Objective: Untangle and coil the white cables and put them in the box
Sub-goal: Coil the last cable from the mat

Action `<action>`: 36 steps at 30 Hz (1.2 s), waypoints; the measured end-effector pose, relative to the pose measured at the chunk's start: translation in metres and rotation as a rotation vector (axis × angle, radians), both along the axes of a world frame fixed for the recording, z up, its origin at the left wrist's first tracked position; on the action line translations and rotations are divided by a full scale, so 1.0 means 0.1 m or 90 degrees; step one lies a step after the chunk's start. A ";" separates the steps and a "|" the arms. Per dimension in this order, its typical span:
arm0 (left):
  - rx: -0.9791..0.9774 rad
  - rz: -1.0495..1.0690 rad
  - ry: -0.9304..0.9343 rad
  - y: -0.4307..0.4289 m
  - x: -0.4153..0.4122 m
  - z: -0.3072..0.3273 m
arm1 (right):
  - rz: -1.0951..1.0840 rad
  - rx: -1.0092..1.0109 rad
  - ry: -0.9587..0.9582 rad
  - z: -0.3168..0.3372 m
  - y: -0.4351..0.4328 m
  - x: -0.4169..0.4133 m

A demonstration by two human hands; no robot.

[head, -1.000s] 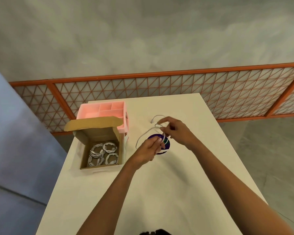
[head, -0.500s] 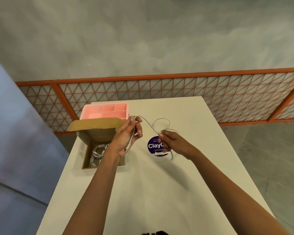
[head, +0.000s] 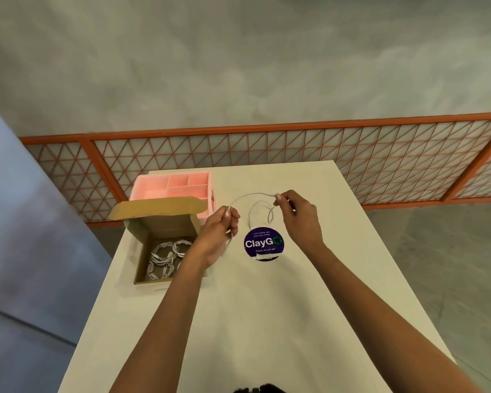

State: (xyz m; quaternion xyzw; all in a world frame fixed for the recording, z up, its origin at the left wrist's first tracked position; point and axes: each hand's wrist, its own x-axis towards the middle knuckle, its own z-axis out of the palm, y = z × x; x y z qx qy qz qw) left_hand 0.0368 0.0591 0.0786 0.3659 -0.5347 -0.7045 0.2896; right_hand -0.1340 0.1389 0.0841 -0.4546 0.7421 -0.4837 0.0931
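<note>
At the frame centre, the left hand (head: 220,226) and right hand (head: 298,215) both pinch the white cable (head: 253,195); thin, limp, probably light, best held near its ends.

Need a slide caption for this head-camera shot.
Both hands stretch a white cable beside the open box.

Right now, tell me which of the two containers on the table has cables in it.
The brown cardboard box, flap open, nearest the left hand: coiled white cables lie on its bottom. The pink divided tray behind it shows only bare compartments.
</note>
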 end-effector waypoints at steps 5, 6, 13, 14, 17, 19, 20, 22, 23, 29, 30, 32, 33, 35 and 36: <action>0.189 -0.009 0.190 0.04 -0.02 0.04 | -0.011 0.060 0.038 -0.09 0.00 0.00; 0.191 -0.014 0.212 0.04 -0.02 0.05 | -0.001 0.107 0.041 -0.13 0.01 -0.01; 0.121 -0.031 0.230 0.02 -0.06 -0.05 | 0.337 0.400 -0.029 -0.21 0.15 0.18; 0.090 -0.029 0.204 0.03 -0.08 -0.08 | 0.375 0.428 -0.030 -0.18 0.15 0.22; 0.006 -0.036 0.117 0.04 -0.12 -0.20 | 0.435 0.489 0.026 -0.04 0.14 0.25; -0.037 -0.042 0.058 0.04 -0.10 -0.26 | 0.441 0.501 0.083 0.09 0.13 0.23; -0.058 -0.047 0.031 0.03 -0.09 -0.30 | 0.441 0.490 0.108 0.18 0.13 0.21; -0.092 -0.068 -0.023 0.03 -0.05 -0.33 | 0.435 0.431 0.143 0.34 0.13 0.17; -0.096 -0.081 -0.047 0.04 -0.05 -0.33 | 0.430 0.392 0.156 0.40 0.12 0.14; -0.037 -0.214 -0.065 0.23 -0.08 -0.15 | 0.382 0.238 0.081 0.59 0.01 0.02; 0.013 -0.242 0.000 0.23 -0.07 -0.14 | 0.368 0.217 0.057 0.59 -0.01 -0.01; 0.109 -0.287 0.142 0.24 -0.04 -0.11 | 0.341 0.179 0.000 0.55 -0.04 -0.07; 0.148 -0.299 0.197 0.23 -0.03 -0.10 | 0.328 0.165 -0.022 0.50 -0.05 -0.10; 0.210 -0.305 0.272 0.25 -0.03 -0.06 | 0.315 0.158 -0.046 0.40 -0.05 -0.11; 0.232 -0.300 0.290 0.27 -0.03 -0.03 | 0.316 0.169 -0.054 0.34 -0.05 -0.10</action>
